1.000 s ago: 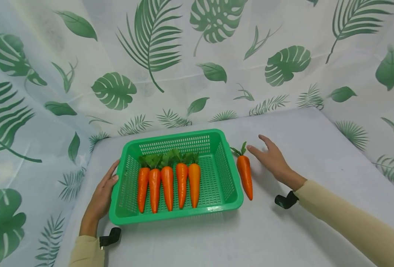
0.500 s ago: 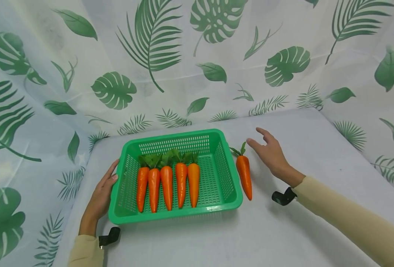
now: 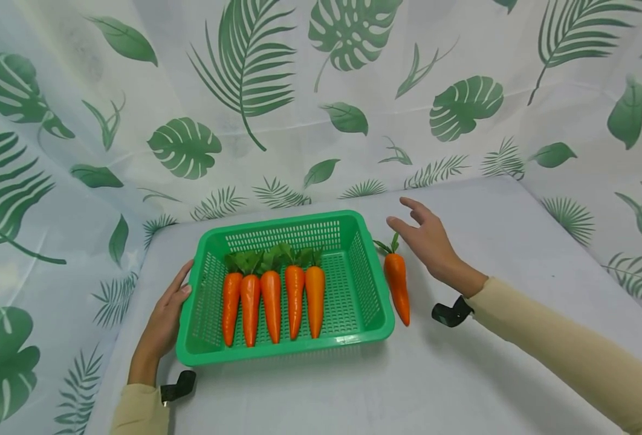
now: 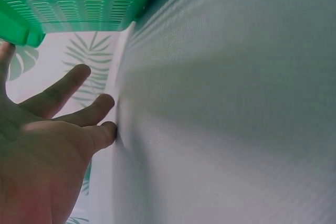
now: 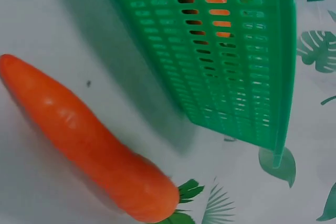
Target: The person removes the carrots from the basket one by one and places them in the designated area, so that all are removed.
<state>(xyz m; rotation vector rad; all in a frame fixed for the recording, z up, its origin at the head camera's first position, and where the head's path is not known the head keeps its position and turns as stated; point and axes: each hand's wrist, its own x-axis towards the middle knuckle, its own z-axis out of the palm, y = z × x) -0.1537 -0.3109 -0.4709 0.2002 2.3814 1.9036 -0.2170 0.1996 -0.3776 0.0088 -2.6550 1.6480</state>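
A green slotted plastic basket stands on the white cloth, with several orange carrots side by side in its left and middle part, leafy tops pointing away. My left hand rests against the basket's left side. In the left wrist view that hand has its fingers spread, one reaching the green rim. One loose carrot lies just right of the basket. My right hand hovers beside and above its leaves, fingers parted and holding nothing. The right wrist view shows this carrot untouched; the right hand is out of sight there.
A white table cloth covers the surface. Behind and at both sides hangs a white curtain printed with green leaves. Each wrist carries a small black camera.
My right hand has shifted left and away from me, over the loose carrot's leafy end. The left hand, basket and carrots keep their places.
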